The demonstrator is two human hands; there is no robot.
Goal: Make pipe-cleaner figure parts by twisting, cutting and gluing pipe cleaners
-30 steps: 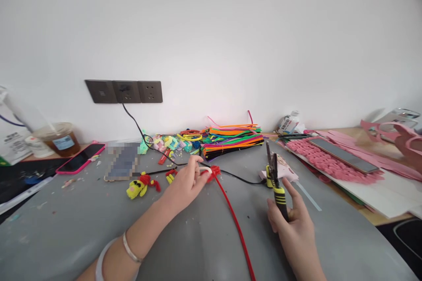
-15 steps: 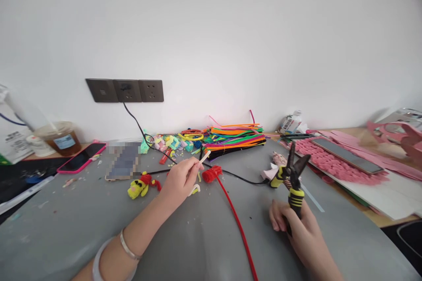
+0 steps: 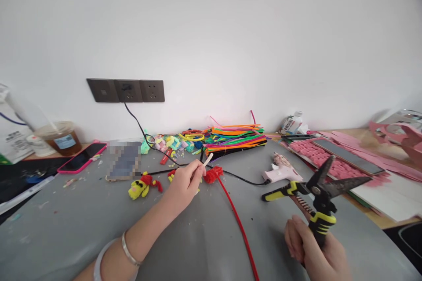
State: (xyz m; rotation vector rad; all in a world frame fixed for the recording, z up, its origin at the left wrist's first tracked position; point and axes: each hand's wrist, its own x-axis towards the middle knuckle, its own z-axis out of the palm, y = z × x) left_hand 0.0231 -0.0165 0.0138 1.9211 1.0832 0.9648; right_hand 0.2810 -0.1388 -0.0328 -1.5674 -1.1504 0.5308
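My left hand (image 3: 184,182) pinches a short white pipe cleaner (image 3: 207,159), its tip pointing up and right beside the coiled end of a long red pipe cleaner (image 3: 231,210) that runs down the grey table (image 3: 66,224). My right hand (image 3: 313,248) at the lower right grips one handle of yellow-and-black cutting pliers (image 3: 316,193); their jaws and handles are spread wide, blades pointing right. A pink glue gun (image 3: 281,170) lies on the table just beyond the pliers, with a black cord running to the wall socket (image 3: 127,91).
A stack of coloured pipe cleaners (image 3: 235,138) lies at the back. A small yellow-and-red figure (image 3: 141,185) and bright scraps sit left of my left hand. Two phones (image 3: 82,157), an iced drink (image 3: 61,138), and pink foam sheets with a phone (image 3: 346,156) flank the table.
My right hand moved right and toward me with the pliers, which tilted and spread wider, uncovering the glue gun. My left hand lifted the white piece beside the red coil.
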